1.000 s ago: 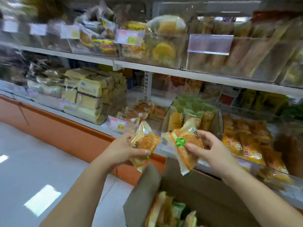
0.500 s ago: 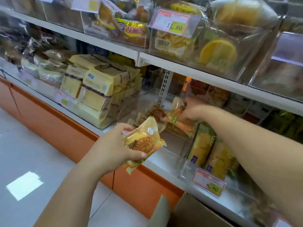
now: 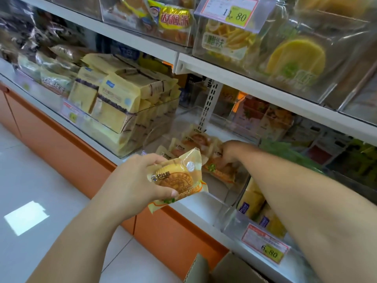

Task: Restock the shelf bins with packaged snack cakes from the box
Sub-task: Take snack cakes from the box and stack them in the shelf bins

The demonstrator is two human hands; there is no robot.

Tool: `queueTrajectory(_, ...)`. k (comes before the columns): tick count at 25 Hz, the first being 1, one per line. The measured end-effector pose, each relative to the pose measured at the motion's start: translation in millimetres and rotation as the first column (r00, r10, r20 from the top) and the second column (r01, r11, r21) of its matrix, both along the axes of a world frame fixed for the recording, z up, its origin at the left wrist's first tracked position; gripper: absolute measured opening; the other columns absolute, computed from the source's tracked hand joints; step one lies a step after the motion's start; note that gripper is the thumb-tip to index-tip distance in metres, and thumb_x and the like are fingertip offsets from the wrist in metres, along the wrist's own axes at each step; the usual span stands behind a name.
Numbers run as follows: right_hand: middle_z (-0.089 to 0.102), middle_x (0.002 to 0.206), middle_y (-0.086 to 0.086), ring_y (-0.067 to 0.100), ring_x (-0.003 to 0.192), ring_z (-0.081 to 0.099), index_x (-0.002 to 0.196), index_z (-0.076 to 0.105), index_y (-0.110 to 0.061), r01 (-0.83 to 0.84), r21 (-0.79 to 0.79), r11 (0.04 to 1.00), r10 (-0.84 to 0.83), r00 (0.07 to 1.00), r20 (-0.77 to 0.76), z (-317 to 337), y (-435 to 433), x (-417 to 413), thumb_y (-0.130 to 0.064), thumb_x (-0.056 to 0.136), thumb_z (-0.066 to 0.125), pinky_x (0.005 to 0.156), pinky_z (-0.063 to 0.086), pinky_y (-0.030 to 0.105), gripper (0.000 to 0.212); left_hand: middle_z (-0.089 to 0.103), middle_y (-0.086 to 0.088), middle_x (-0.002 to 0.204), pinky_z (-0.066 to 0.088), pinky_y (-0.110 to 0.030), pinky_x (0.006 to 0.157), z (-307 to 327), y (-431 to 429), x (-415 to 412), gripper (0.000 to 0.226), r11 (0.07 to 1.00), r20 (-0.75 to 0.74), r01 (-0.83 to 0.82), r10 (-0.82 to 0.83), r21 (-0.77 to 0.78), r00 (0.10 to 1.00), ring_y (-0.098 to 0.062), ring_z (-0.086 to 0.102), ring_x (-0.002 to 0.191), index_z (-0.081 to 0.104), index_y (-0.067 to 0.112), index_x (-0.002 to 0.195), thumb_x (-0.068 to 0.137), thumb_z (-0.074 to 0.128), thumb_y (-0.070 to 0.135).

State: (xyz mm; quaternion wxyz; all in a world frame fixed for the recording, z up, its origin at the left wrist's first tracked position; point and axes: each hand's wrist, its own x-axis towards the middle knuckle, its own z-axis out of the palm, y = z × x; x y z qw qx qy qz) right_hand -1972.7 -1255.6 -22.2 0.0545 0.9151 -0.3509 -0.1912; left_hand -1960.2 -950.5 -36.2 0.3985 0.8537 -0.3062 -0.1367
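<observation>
My left hand [image 3: 134, 180] grips a wrapped round snack cake [image 3: 176, 177] in a yellow and clear packet, held in front of the lower shelf edge. My right hand [image 3: 229, 153] reaches into a clear shelf bin [image 3: 230, 203] and its fingers curl round a second snack cake packet [image 3: 219, 171] lying low in the bin. Several same-brand cakes [image 3: 193, 139] lie at the back of that bin. The cardboard box [image 3: 222, 268] shows only its open flaps at the bottom edge.
Pale yellow packets [image 3: 116, 99] fill the bin to the left. A bin of yellow pouches [image 3: 255, 203] with a 6.80 price tag [image 3: 267, 245] stands to the right. An upper shelf [image 3: 244, 78] of bins hangs overhead. Orange base panels [image 3: 81, 160] and white floor lie below.
My right hand has pushed its cake deeper and lower into the bin. My left hand has kept its cake by the shelf edge. The view has moved closer to the shelf.
</observation>
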Motion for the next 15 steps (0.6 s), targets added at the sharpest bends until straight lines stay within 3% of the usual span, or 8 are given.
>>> queueTrajectory(2, 0.061, 0.126, 0.006, 0.024, 0.106, 0.062, 0.134, 0.054, -0.015, -0.059, 0.033, 0.998, 0.052, 0.978, 0.201, 19, 12, -7, -0.052, 0.079, 0.072, 0.091, 0.051, 0.034, 0.069, 0.057, 0.014, 0.106, 0.048, -0.026, 0.068, 2, 0, -1, 0.061, 0.999, -0.007, -0.005, 0.005, -0.035, 1.0, -0.004, 0.057, 0.089, 0.054, 0.048, 0.109, 0.06, 0.089, 0.044)
queueTrajectory(3, 0.058, 0.133, 0.003, 0.022, 0.115, 0.059, 0.137, 0.051, -0.019, -0.125, 0.149, 0.981, 0.067, 0.937, 0.343, 35, 24, -13, -0.057, 0.084, 0.063, 0.099, 0.047, 0.034, 0.066, 0.055, 0.016, 0.103, 0.047, -0.025, 0.066, 3, 0, -4, 0.066, 0.998, -0.01, -0.013, 0.012, -0.057, 1.0, -0.003, 0.057, 0.086, 0.051, 0.045, 0.114, 0.061, 0.089, 0.042)
queueTrajectory(4, 0.059, 0.132, -0.003, 0.016, 0.118, 0.057, 0.137, 0.051, -0.025, -0.232, 0.311, 0.921, 0.071, 0.889, 0.453, 54, 44, -24, -0.064, 0.086, 0.054, 0.103, 0.044, 0.034, 0.064, 0.054, 0.018, 0.1, 0.046, -0.024, 0.063, 5, -1, -6, 0.07, 0.997, -0.013, -0.023, 0.022, -0.08, 1.0, -0.003, 0.056, 0.084, 0.048, 0.043, 0.118, 0.061, 0.089, 0.04)
queueTrajectory(6, 0.064, 0.12, -0.018, -0.001, 0.11, 0.06, 0.13, 0.055, -0.037, -0.412, 0.55, 0.726, 0.14, 0.872, 0.469, 90, 95, -54, -0.069, 0.081, 0.048, 0.098, 0.047, 0.026, 0.059, 0.055, 0.018, 0.099, 0.049, -0.025, 0.064, 7, -3, -9, 0.075, 0.99, -0.016, -0.035, 0.033, -0.135, 0.999, -0.003, 0.057, 0.082, 0.044, 0.043, 0.121, 0.061, 0.089, 0.04)
queueTrajectory(8, 0.063, 0.114, -0.025, -0.009, 0.1, 0.059, 0.129, 0.054, -0.044, -0.516, 0.476, 0.712, 0.385, 0.854, 0.35, 100, 131, -73, -0.064, 0.077, 0.061, 0.083, 0.044, 0.013, 0.056, 0.06, 0.017, 0.109, 0.056, -0.03, 0.075, 10, -6, -12, 0.081, 0.975, -0.017, -0.028, 0.025, -0.22, 1.0, -0.003, 0.062, 0.086, 0.041, 0.045, 0.124, 0.059, 0.09, 0.043)
queueTrajectory(10, 0.06, 0.112, -0.023, -0.005, 0.096, 0.057, 0.131, 0.052, -0.041, -0.593, 0.259, 0.763, 0.508, 0.797, 0.327, 94, 137, -75, -0.055, 0.076, 0.071, 0.077, 0.044, 0.012, 0.059, 0.058, 0.018, 0.122, 0.055, -0.03, 0.086, 11, -11, -16, 0.087, 0.946, -0.043, -0.012, -0.002, -0.325, 0.999, -0.003, 0.064, 0.097, 0.037, 0.047, 0.132, 0.063, 0.089, 0.04)
queueTrajectory(12, 0.063, 0.113, -0.017, -0.001, 0.093, 0.058, 0.131, 0.056, -0.033, -0.524, 0.157, 0.837, 0.427, 0.805, 0.413, 95, 122, -69, -0.048, 0.077, 0.074, 0.078, 0.046, 0.017, 0.059, 0.049, 0.017, 0.139, 0.045, -0.025, 0.099, 10, -17, -19, 0.089, 0.93, -0.039, -0.016, 0.001, -0.367, 0.999, -0.004, 0.054, 0.121, 0.028, 0.044, 0.146, 0.075, 0.082, 0.034)
queueTrajectory(15, 0.06, 0.124, -0.003, 0.012, 0.096, 0.057, 0.135, 0.054, -0.022, -0.221, 0.072, 0.973, 0.171, 0.891, 0.421, 99, 75, -54, -0.045, 0.078, 0.075, 0.08, 0.046, 0.025, 0.064, 0.012, 0.012, 0.163, 0.022, -0.026, 0.113, -1, -19, -17, 0.08, 0.991, 0.09, 0.018, -0.006, -0.133, 0.996, -0.007, 0.018, 0.147, 0.016, 0.034, 0.155, 0.091, 0.064, 0.043)
